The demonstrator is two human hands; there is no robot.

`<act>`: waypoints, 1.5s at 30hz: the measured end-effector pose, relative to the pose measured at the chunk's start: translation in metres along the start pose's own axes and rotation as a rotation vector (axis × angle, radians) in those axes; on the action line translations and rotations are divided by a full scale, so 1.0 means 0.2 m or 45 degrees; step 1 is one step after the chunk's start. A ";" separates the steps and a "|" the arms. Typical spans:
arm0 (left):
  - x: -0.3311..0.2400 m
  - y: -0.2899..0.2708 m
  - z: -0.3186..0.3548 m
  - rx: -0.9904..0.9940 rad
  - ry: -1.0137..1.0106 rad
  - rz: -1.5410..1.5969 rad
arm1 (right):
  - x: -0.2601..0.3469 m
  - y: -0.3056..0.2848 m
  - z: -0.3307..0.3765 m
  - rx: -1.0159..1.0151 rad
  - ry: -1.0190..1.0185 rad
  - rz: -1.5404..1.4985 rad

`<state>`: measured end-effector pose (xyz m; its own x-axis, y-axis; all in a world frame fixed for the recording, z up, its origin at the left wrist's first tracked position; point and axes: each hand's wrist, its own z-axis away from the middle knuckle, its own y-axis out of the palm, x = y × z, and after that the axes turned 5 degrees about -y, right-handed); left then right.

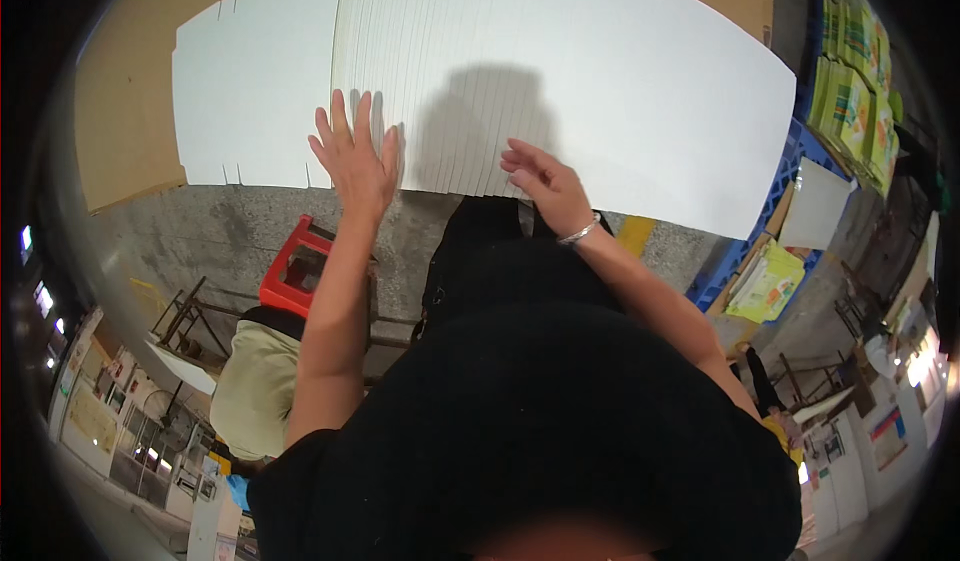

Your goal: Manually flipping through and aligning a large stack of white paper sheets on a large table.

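Large white sheets (640,71), paper or thin card, are spread in a fanned, overlapping row in front of me, their edges forming close parallel lines. My left hand (355,166) lies with fingers spread at the left part of the fan, by the edge of the leftmost white sheet (250,91). Nothing is in it. My right hand (550,186), with a bracelet at the wrist, is at the near edge of the sheets. Its fingers are loosely bent and apart, and I see nothing held. Whether the right fingertips touch the sheets I cannot tell.
Brown board (125,111) shows beneath and beside the sheets. A red plastic stool (290,266) stands on the floor at left, near a person in a light green top (255,386). At right are a blue pallet (720,271) and stacked green printed packages (845,111).
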<state>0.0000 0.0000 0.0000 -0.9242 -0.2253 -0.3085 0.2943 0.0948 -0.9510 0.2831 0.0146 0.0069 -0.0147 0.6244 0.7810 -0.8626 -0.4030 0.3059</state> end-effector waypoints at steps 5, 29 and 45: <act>0.04 0.20 0.04 0.105 -0.019 -0.274 | -0.09 0.06 -0.02 -0.255 -0.195 -0.184; -0.53 0.42 -1.45 0.319 0.778 0.158 | -0.77 0.70 -0.23 -1.433 0.689 -2.006; -0.53 0.44 -1.53 0.346 0.722 -0.001 | -0.47 0.66 -0.52 -1.395 -0.584 -2.246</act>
<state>0.0500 0.3296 -0.0451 -0.8880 0.3311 -0.3191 0.2757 -0.1721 -0.9457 0.1174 -0.0282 -0.0825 0.8860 -0.4202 0.1961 0.2979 0.8398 0.4539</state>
